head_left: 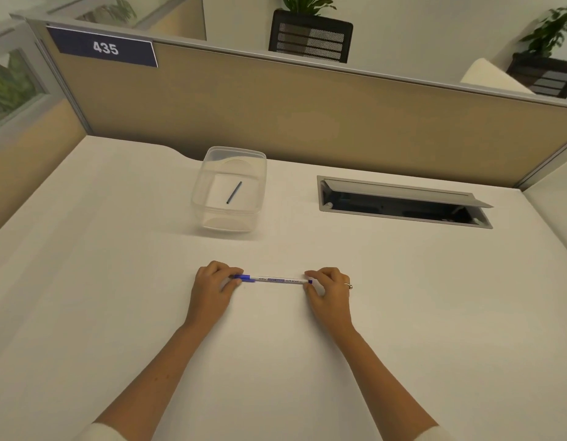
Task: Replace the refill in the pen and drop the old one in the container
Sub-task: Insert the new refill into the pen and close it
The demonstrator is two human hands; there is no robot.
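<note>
Left hand (213, 283) and right hand (328, 286) pinching opposite ends of pen (275, 279) at frame centre over desk (116, 281), fingertips hiding both tips, dark stick, possibly old refill (233, 192), inside clear container (229, 189) above, open cable hatch (403, 202) at right.

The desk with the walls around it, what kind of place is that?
Probably an office cubicle. A tan divider panel with a number sign reading 435 stands behind the white desk, a cable hatch is set into the desk, and a mesh office chair shows beyond.

desk (116, 281): bare around hands | ahead: container (229, 189), open cable hatch (403, 202)
</note>
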